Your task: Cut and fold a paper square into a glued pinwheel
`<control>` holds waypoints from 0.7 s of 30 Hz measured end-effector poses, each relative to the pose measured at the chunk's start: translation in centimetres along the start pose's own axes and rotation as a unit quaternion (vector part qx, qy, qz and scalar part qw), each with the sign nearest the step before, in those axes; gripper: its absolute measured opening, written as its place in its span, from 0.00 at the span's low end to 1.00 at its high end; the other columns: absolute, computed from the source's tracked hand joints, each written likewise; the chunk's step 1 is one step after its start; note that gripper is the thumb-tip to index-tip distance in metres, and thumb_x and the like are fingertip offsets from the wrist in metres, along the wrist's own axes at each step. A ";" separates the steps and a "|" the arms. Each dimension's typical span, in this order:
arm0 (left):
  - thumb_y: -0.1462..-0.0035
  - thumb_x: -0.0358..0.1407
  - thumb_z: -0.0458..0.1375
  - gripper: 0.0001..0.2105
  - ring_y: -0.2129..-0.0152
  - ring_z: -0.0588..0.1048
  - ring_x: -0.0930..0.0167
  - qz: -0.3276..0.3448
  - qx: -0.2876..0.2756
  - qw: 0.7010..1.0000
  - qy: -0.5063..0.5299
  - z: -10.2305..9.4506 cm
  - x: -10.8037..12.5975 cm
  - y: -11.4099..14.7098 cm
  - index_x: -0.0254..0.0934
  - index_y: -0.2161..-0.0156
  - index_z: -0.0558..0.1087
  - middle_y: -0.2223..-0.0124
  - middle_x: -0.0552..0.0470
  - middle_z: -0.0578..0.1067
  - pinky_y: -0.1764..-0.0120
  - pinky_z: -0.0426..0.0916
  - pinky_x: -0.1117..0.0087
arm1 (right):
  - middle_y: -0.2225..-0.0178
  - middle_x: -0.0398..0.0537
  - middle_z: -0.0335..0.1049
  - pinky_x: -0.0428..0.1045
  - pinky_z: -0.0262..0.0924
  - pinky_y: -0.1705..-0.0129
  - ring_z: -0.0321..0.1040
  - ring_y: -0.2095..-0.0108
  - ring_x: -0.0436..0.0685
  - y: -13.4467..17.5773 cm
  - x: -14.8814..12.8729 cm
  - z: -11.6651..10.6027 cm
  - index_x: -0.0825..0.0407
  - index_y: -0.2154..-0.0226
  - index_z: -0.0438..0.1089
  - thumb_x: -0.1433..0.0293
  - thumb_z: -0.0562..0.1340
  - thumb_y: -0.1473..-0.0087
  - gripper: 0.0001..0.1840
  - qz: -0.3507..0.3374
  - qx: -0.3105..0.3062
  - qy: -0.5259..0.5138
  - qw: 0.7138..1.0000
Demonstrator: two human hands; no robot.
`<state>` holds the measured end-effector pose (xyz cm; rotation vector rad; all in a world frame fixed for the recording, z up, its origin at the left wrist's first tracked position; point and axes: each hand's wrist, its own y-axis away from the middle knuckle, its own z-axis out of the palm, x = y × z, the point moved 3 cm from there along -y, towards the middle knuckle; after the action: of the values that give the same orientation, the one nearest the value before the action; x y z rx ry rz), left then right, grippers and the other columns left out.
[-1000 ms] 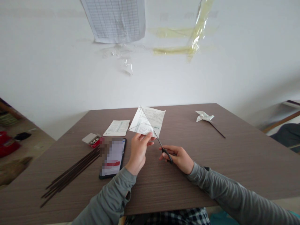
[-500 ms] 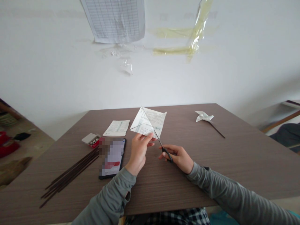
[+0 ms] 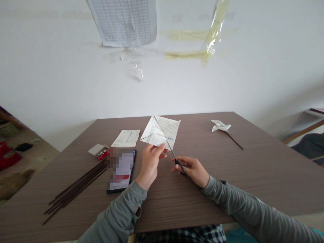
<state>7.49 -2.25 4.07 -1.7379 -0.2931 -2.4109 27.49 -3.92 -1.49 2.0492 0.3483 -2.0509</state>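
Observation:
My left hand (image 3: 151, 163) pinches the near edge of a square piece of newspaper (image 3: 167, 128), held up above the table. Slits run in from its corners toward the middle. In my right hand (image 3: 193, 169) is a pair of black-handled scissors (image 3: 180, 167), with fingers in the handle loops. The blades point up and left and lie at the sheet's near right corner, along a line toward its middle. How far the blades are apart is hard to make out.
A paper pinwheel (image 3: 220, 126) on a dark stick lies at the right. To the left are a newspaper stack (image 3: 126, 138), an open red and white small box (image 3: 99, 151) of small pieces, several dark sticks (image 3: 76, 185) and a phone (image 3: 121, 172). The wall (image 3: 177, 91) rises behind the table.
The right corner of the newspaper square has shifted very slightly to the right and up. Both hands and the scissors are almost where they were.

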 end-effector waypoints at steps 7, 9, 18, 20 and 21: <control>0.52 0.38 0.82 0.13 0.67 0.90 0.63 0.003 -0.003 1.000 -0.008 -0.1 0.0 0.0 0.41 0.61 0.87 0.60 0.49 0.93 0.67 0.78 0.69 | 0.63 0.59 0.94 0.62 0.83 0.57 0.80 0.67 0.67 0.3 -0.9 0.3 0.48 0.52 0.93 0.39 0.91 0.53 0.38 0.009 0.000 -0.014 1.000; 0.51 0.39 0.82 0.13 0.66 0.91 0.62 0.006 -0.003 1.000 -0.011 -0.2 0.0 0.0 0.41 0.60 0.88 0.59 0.48 0.93 0.67 0.78 0.69 | 0.63 0.60 0.93 0.64 0.84 0.57 0.79 0.67 0.67 0.3 -1.0 0.3 0.49 0.51 0.92 0.37 0.90 0.54 0.40 0.010 -0.005 -0.016 1.000; 0.50 0.38 0.83 0.12 0.66 0.91 0.60 0.000 -0.016 0.999 -0.028 -0.1 -0.3 0.2 0.42 0.61 0.87 0.59 0.46 0.93 0.68 0.77 0.68 | 0.62 0.59 0.92 0.61 0.82 0.56 0.78 0.67 0.63 -0.2 0.2 -0.1 0.51 0.48 0.92 0.28 0.87 0.50 0.48 -0.008 -0.019 -0.026 0.999; 0.49 0.37 0.83 0.12 0.67 0.91 0.60 -0.004 -0.021 0.999 -0.031 -0.1 -0.4 0.2 0.42 0.62 0.87 0.60 0.47 0.93 0.68 0.77 0.68 | 0.62 0.58 0.92 0.61 0.81 0.56 0.77 0.67 0.63 -0.3 0.4 -0.2 0.50 0.47 0.92 0.27 0.86 0.48 0.48 -0.013 -0.013 -0.027 0.999; 0.50 0.37 0.84 0.12 0.67 0.91 0.60 -0.006 -0.023 0.999 -0.032 -0.1 -0.4 0.2 0.42 0.62 0.88 0.60 0.47 0.93 0.68 0.77 0.68 | 0.62 0.58 0.92 0.61 0.81 0.57 0.77 0.67 0.63 -0.3 0.5 -0.2 0.50 0.48 0.93 0.27 0.86 0.49 0.48 -0.013 -0.011 -0.026 1.000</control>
<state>7.59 -2.49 3.63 -1.8404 -0.2584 -2.3917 27.62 -3.57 -1.97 1.9844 0.3882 -2.1032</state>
